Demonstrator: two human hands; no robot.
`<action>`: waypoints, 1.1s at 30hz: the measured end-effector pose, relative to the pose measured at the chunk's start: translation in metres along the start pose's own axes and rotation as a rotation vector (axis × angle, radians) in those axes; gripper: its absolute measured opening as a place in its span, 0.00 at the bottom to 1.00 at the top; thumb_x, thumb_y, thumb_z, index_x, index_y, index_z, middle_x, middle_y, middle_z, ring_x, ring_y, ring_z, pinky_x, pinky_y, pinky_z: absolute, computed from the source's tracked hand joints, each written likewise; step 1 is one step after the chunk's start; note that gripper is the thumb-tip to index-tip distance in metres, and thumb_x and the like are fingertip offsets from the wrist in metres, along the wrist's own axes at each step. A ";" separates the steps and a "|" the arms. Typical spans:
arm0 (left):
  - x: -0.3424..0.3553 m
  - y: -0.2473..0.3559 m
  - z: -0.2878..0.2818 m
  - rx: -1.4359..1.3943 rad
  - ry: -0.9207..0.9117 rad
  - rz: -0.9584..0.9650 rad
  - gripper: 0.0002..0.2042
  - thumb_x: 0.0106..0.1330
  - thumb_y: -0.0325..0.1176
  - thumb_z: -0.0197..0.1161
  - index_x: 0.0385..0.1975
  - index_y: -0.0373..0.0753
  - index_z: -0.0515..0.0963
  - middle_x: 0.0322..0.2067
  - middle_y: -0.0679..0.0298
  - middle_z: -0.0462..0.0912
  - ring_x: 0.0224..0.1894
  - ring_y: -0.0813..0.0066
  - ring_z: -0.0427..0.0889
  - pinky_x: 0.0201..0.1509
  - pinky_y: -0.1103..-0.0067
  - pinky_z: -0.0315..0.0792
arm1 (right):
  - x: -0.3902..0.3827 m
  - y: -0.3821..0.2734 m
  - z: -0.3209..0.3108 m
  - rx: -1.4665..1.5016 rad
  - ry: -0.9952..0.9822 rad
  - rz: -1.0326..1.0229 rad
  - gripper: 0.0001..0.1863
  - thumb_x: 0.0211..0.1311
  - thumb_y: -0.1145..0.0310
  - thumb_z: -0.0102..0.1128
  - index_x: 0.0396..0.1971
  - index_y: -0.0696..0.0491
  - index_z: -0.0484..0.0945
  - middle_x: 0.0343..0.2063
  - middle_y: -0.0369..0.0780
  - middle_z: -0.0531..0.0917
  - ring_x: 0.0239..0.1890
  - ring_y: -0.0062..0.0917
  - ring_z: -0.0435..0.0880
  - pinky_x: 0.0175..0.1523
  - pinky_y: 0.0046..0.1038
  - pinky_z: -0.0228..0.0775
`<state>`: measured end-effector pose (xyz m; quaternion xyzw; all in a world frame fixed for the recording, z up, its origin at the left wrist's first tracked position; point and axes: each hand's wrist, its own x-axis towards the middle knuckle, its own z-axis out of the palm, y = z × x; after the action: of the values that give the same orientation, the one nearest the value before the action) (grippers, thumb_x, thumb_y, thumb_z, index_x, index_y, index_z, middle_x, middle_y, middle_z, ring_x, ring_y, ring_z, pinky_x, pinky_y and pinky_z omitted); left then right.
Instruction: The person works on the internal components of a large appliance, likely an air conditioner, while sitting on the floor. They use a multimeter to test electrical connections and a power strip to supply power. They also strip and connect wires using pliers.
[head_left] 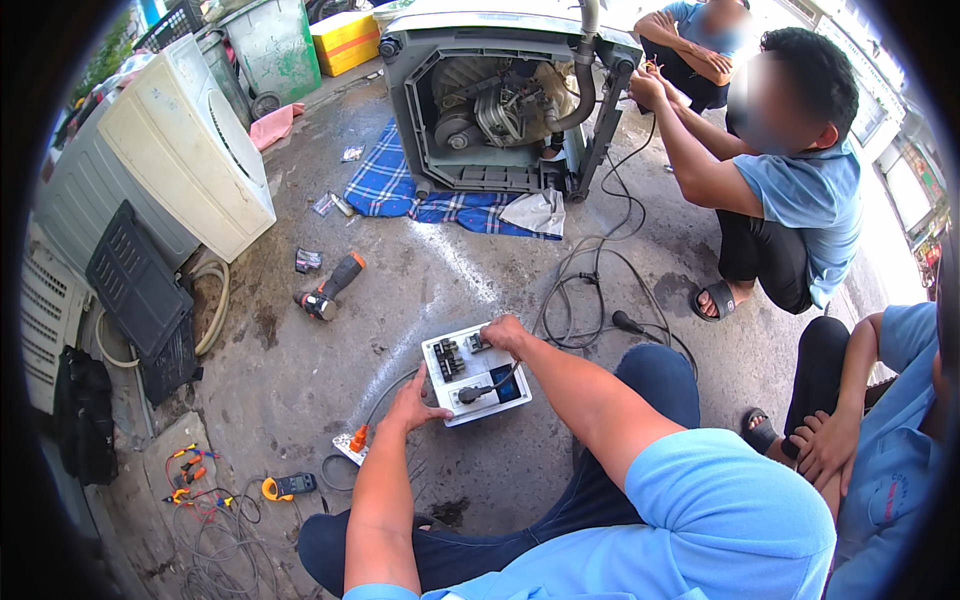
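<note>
Hands (406, 405) partly hide edges of the white box (480, 374).

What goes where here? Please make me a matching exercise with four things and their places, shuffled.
1. white box
2. power tool
3. clamp meter
4. plaid cloth

A. beneath the opened machine
B. beside tangled wires
C. touched by the left hand and right hand
D. near a small dark packet

Pairs: 1-C, 2-D, 3-B, 4-A
</note>
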<state>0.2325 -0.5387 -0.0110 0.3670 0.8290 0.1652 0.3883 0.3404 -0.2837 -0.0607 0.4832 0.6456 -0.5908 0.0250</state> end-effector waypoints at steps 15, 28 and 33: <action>0.000 0.000 0.001 -0.012 0.006 -0.002 0.65 0.35 0.48 0.84 0.75 0.43 0.45 0.54 0.48 0.77 0.60 0.53 0.74 0.64 0.67 0.68 | -0.007 -0.004 -0.002 0.012 0.001 -0.006 0.08 0.43 0.67 0.66 0.20 0.57 0.83 0.21 0.38 0.81 0.23 0.24 0.75 0.29 0.29 0.66; 0.001 -0.003 0.001 -0.006 0.008 0.008 0.65 0.35 0.48 0.84 0.74 0.43 0.46 0.54 0.47 0.77 0.59 0.52 0.75 0.64 0.66 0.68 | -0.010 -0.011 0.000 0.032 0.024 0.060 0.17 0.46 0.69 0.61 0.31 0.69 0.81 0.31 0.51 0.83 0.35 0.36 0.82 0.41 0.36 0.72; 0.000 0.002 0.000 0.004 0.001 0.002 0.66 0.35 0.49 0.84 0.74 0.42 0.45 0.54 0.47 0.77 0.59 0.53 0.75 0.64 0.67 0.68 | 0.000 -0.003 0.001 0.012 0.034 0.067 0.11 0.47 0.69 0.66 0.27 0.62 0.85 0.31 0.46 0.84 0.35 0.33 0.81 0.42 0.34 0.72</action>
<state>0.2331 -0.5376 -0.0096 0.3686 0.8291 0.1643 0.3870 0.3379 -0.2834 -0.0588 0.5145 0.6257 -0.5854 0.0309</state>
